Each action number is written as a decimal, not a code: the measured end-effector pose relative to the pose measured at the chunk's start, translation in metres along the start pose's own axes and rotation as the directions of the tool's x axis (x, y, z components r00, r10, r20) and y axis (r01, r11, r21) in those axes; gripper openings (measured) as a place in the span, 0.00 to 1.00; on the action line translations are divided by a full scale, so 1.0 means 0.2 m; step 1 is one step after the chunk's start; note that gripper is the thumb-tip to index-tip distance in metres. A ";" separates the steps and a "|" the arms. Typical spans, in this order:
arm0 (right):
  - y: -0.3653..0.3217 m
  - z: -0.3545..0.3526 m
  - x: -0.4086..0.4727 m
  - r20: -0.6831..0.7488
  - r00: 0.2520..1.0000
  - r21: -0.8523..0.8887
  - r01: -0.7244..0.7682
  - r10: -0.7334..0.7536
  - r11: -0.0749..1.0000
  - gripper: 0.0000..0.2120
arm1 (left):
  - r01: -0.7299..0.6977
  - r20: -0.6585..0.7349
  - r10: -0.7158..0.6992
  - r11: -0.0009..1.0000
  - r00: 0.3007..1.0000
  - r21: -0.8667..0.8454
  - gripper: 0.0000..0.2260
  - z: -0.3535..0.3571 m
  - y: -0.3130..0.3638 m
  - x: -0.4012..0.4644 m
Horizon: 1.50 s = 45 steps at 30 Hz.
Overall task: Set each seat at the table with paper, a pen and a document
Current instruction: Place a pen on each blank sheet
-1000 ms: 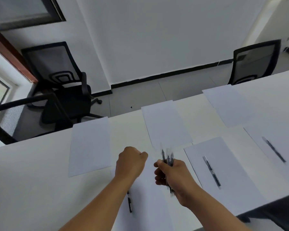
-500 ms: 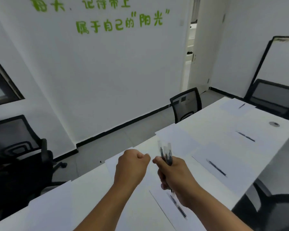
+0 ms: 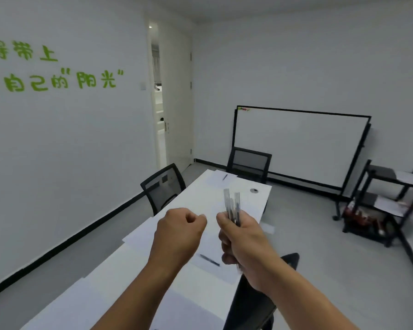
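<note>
Head view. Both forearms are extended over a long white table (image 3: 239, 189). The right hand (image 3: 242, 236) is curled around a bundle of pens (image 3: 231, 206), which is held upright with the clear barrels projecting above the knuckles and the lower tips just visible beneath the hand. The left hand (image 3: 180, 228) is closed into a loose fist just beside the right; nothing is seen in it, and the two hands are not shown touching. White paper sheets (image 3: 143, 231) are laid along the table's edges. One pen (image 3: 209, 260), blurred, lies on a sheet directly below the hands, and another pen (image 3: 225, 177) rests on a sheet at the far end. A small round grey disc (image 3: 254, 190) is seen near the table's far right corner. Black mesh chairs stand at the left side (image 3: 163, 184) and at the far end (image 3: 249, 164); a dark chair back (image 3: 253, 298) is partly visible below the right forearm. A whiteboard (image 3: 301, 144) stands against the back wall, with a black cart (image 3: 379, 206) to its right.
</note>
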State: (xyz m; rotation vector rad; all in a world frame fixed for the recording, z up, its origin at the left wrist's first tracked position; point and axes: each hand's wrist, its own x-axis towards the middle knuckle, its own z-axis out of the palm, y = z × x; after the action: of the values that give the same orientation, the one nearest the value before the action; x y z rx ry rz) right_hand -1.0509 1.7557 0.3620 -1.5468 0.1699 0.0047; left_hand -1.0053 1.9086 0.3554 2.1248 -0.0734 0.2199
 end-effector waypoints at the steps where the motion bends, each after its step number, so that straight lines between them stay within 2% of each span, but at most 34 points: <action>1: -0.03 -0.12 -0.03 -0.021 1.000 0.026 0.022 -0.021 0.999 0.09 | -0.039 0.027 0.039 0.999 0.999 -0.011 0.17 0.08 0.11 0.00; 5: -0.11 -0.55 -0.12 -0.072 0.995 0.084 0.068 -0.062 0.994 0.11 | -0.133 0.097 0.138 0.990 0.986 -0.055 0.17 0.39 0.45 -0.03; 11: -0.16 -1.41 -0.24 -0.193 0.973 0.100 0.152 -0.130 0.983 0.15 | -0.228 0.205 0.244 0.969 0.948 -0.100 0.17 1.08 1.02 -0.16; 16: -0.20 -2.05 -0.32 -0.285 0.953 0.091 0.132 -0.101 0.987 0.16 | -0.282 0.257 0.306 0.951 0.917 -0.125 0.18 1.62 1.41 -0.24; 25: -0.26 -2.78 -0.25 -0.346 0.933 0.111 0.147 -0.101 0.983 0.17 | -0.349 0.306 0.361 0.932 0.881 -0.095 0.19 2.33 1.84 -0.19; 30: -0.25 -3.11 -0.05 -0.390 0.917 0.137 0.150 -0.086 0.979 0.16 | -0.353 0.335 0.368 0.930 0.867 -0.105 0.19 2.68 1.95 -0.01; 34: -0.29 -3.36 0.24 -0.433 0.895 0.095 0.168 -0.111 0.981 0.16 | -0.329 0.362 0.375 0.926 0.853 -0.183 0.19 2.97 2.05 0.26; 38: -0.43 -3.61 0.58 -0.454 0.875 0.039 0.207 -0.167 0.978 0.16 | -0.321 0.326 0.396 0.910 0.858 -0.261 0.20 3.18 2.25 0.61; 45: -0.67 -3.95 1.12 -0.465 0.858 -0.001 0.248 -0.220 0.969 0.16 | -0.369 0.296 0.444 0.888 0.846 -0.276 0.17 3.48 2.55 1.14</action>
State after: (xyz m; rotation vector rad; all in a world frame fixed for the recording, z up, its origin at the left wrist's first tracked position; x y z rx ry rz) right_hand -0.8979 0.9426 0.4586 -1.4785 0.3541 -0.5645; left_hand -0.7637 1.0562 0.4595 1.8924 -0.7393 0.0720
